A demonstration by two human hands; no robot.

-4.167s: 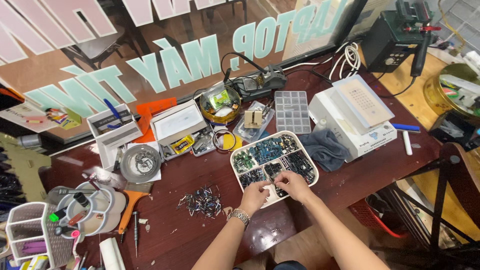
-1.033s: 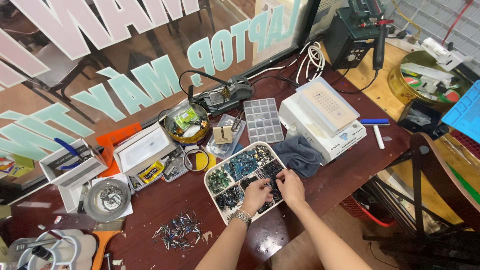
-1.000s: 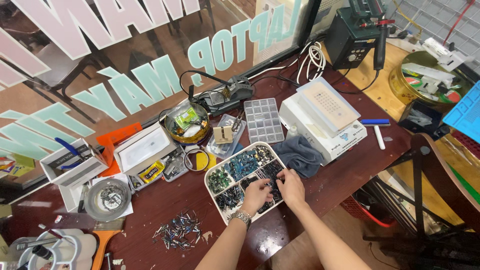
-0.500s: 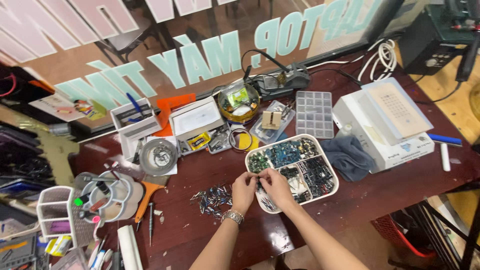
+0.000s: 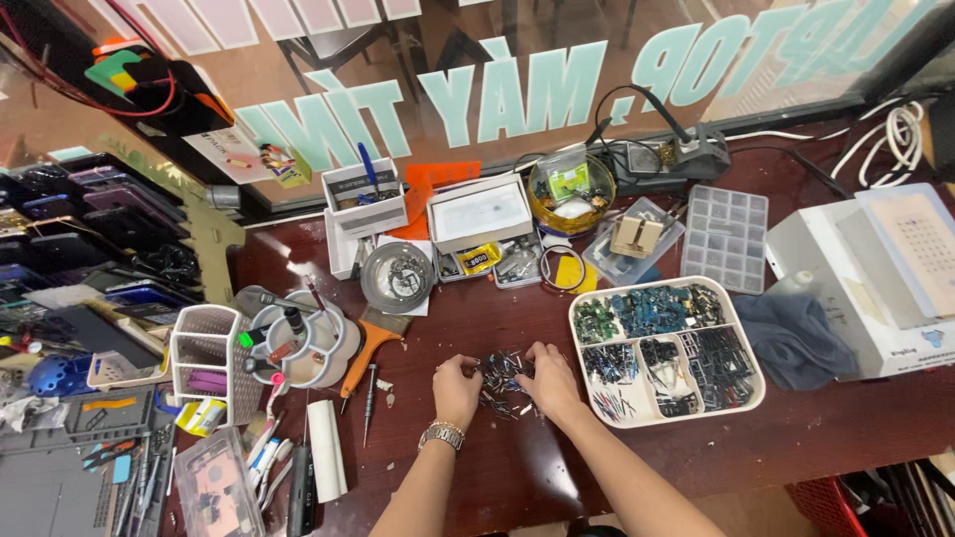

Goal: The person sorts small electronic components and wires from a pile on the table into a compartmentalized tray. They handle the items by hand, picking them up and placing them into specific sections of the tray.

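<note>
A loose pile of small dark metal parts (image 5: 502,382) lies on the dark red-brown table (image 5: 477,467). My left hand (image 5: 457,389), with a metal watch on its wrist, rests at the pile's left side, fingers curled onto the parts. My right hand (image 5: 550,379) touches the pile's right side. Whether either hand pinches a part is hidden. A white divided tray (image 5: 756,378) with several compartments of sorted small parts sits just right of my right hand.
A round metal dish (image 5: 397,276) and white boxes (image 5: 479,212) stand behind the pile. A clear compartment box (image 5: 727,237), grey cloth (image 5: 791,338) and white machine (image 5: 875,268) are right. Tool cups (image 5: 298,343), screwdrivers (image 5: 368,403) and a white roll (image 5: 325,449) lie left.
Both hands have left the white tray and moved left onto the loose pile of parts. The view has swung left.
</note>
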